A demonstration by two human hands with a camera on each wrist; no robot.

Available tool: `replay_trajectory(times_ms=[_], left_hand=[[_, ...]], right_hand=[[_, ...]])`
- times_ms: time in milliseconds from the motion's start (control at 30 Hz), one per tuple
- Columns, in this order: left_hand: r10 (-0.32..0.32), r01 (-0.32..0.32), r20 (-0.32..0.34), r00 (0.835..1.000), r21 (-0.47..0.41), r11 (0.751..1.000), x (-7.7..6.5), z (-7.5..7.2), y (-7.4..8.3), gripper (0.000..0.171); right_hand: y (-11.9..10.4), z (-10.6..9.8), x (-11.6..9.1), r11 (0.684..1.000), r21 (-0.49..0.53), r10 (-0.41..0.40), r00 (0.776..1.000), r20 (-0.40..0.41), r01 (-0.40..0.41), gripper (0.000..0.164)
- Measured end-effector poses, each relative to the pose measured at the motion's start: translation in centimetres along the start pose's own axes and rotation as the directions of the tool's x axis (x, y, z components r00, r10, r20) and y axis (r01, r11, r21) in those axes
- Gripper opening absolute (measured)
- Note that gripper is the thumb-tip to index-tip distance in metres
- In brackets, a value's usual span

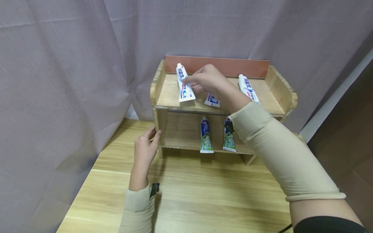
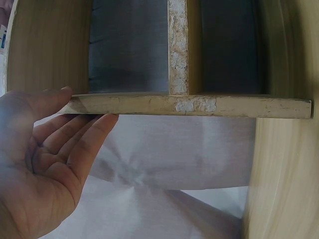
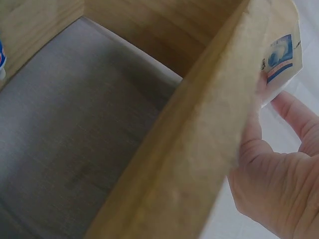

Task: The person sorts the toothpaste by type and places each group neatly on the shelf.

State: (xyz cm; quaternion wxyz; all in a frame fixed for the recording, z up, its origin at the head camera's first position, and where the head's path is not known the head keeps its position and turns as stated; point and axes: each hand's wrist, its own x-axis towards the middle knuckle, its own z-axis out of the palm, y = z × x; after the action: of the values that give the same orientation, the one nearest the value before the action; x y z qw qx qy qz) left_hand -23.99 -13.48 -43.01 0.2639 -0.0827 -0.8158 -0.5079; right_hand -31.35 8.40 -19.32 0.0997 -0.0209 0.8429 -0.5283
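My right hand point(image 1: 212, 82) pinches a white toothpaste tube point(image 1: 186, 92) at the left end of the top shelf of a small wooden rack point(image 1: 180, 131). The tube is slanted, cap toward the back. In the right wrist view, thumb and fingers meet the tube point(image 3: 286, 64), partly hidden behind a board. Lower on the left, my left hand point(image 1: 143, 149) grips the rack's side panel point(image 2: 144, 105), thumb on one face and fingers on the other. Under my right hand lies a second white tube point(image 1: 212, 101), mostly covered. Another white tube point(image 1: 248, 89) lies farther right.
Two blue-and-green toothpaste tubes, a left one point(image 1: 206, 137) and a right one point(image 1: 229, 139), lie on the lower shelf, ends over its front edge. The rack stands on a wooden table point(image 1: 186, 194) before a grey curtain point(image 1: 73, 64). A reddish-brown strip point(image 1: 247, 67) backs the top shelf.
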Motion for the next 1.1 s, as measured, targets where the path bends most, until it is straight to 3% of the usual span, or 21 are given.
replay_trajectory(times_ms=[233,667,833,1100], left_hand=[[0.006,-0.006,0.011,1.0,-0.005,1.0,0.2,0.2,0.4,0.032],[0.001,-0.001,0.013,1.0,-0.005,1.0,-0.1,0.1,0.2,0.033],[0.011,-0.011,0.011,1.0,-0.006,1.0,-0.1,0.0,0.3,0.033],[0.005,-0.005,0.014,1.0,-0.002,1.0,0.0,0.2,0.3,0.032]], right_hand=[[0.3,-0.1,0.7,0.997,0.039,0.069,0.997,-0.027,-0.068,0.061],[0.6,0.5,1.2,0.993,0.094,0.069,0.997,-0.017,-0.067,0.054],[0.6,0.6,1.2,0.998,0.028,0.058,0.998,-0.015,-0.057,0.046],[0.7,-0.1,0.8,0.972,-0.236,0.006,1.0,0.011,-0.003,0.036]])
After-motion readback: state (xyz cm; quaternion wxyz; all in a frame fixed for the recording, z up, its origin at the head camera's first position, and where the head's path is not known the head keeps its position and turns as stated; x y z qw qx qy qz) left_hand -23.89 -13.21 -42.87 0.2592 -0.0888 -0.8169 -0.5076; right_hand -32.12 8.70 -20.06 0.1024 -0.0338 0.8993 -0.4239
